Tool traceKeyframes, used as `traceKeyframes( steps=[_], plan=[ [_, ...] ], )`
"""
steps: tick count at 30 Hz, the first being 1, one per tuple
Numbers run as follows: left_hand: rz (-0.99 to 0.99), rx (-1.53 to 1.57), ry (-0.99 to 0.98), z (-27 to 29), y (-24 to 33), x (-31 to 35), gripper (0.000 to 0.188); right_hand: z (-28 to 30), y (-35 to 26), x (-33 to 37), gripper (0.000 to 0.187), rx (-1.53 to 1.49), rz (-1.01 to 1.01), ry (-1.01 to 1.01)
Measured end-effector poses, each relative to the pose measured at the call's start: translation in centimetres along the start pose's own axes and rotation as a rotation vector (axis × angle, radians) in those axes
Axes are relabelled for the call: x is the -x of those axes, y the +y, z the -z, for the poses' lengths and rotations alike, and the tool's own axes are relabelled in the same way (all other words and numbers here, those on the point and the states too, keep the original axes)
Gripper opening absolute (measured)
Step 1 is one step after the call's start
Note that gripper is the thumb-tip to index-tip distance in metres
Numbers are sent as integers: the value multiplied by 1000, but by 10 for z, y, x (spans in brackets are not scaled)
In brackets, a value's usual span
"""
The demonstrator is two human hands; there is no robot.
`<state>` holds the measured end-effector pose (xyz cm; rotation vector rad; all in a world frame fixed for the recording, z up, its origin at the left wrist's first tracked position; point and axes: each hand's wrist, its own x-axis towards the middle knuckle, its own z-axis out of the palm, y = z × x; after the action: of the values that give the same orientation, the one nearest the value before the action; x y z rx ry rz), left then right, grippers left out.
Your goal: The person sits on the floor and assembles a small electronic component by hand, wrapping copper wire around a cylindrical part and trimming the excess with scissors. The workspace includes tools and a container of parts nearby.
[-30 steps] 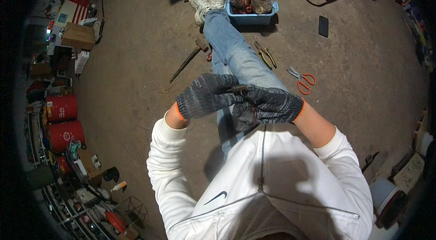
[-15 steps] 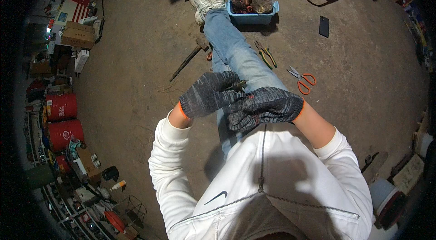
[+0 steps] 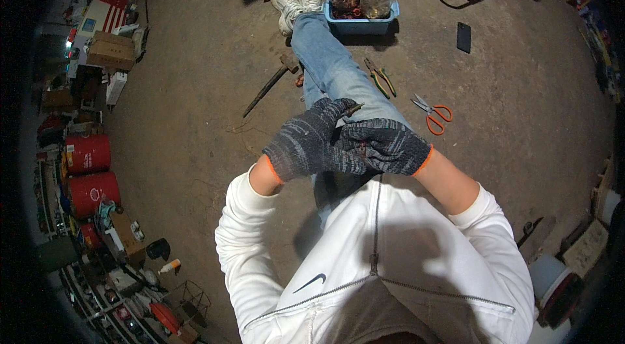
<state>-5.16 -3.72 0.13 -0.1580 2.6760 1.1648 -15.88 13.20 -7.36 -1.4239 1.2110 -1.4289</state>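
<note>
My left hand (image 3: 305, 140) is curled round a thin piece (image 3: 355, 109), tip out over my jeans (image 3: 355, 80); right hand (image 3: 388, 147) bunched alongside, contents hidden. Likely light, stiff: pinch mid-length.

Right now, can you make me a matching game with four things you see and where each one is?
Things:
1. Thin brownish piece
2. Hammer with a long dark handle
3. Orange-handled metal scissors
4. Blue plastic tub

Places:
A. On the brown floor, left of the blue jeans
B. Beside the white shoes, holding clear bags
C. Right of the green-and-yellow-handled pliers
D. Poking out of the dark grey knit-gloved left grip

Pairs: 1-D, 2-A, 3-C, 4-B
</note>
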Motion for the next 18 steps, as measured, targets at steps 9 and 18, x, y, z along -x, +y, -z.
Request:
traceKeyframes(
  steps=[9,18],
  plan=[
    [-42,-23,72,-8,-10,-7,69,-16,-21,-9,28,-782,-98,118],
    [47,186,-71,0,-17,-18,37,1,-44,-26,37,-334,-374,-205]
  ],
)
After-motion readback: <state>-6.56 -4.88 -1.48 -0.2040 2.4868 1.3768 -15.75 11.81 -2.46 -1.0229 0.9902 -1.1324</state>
